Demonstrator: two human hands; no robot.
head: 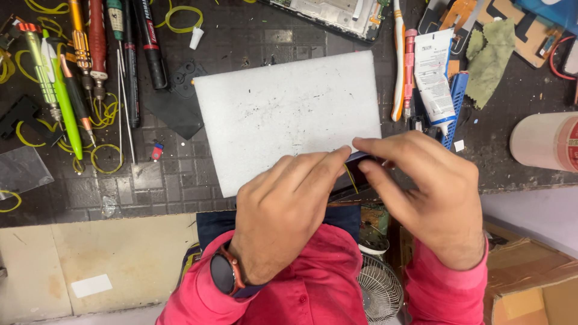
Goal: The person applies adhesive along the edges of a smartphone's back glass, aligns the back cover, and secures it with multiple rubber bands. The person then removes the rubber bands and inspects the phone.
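Observation:
Both my hands meet over the near edge of a white foam pad (283,114) on the dark work mat. My left hand (283,210), with a watch on its wrist, and my right hand (427,192) together grip a small dark flat device (359,168), mostly hidden under the fingers. A yellow rubber band (351,178) runs across the device between my thumbs. Pink sleeves cover both forearms.
Screwdrivers, pens and tweezers (90,60) lie at the far left among yellow rubber bands. A disassembled phone (331,15) sits at the top. A white tube (435,78), a toothbrush and a green cloth (490,57) lie right, with a tape roll (545,141). A small fan (376,289) stands below.

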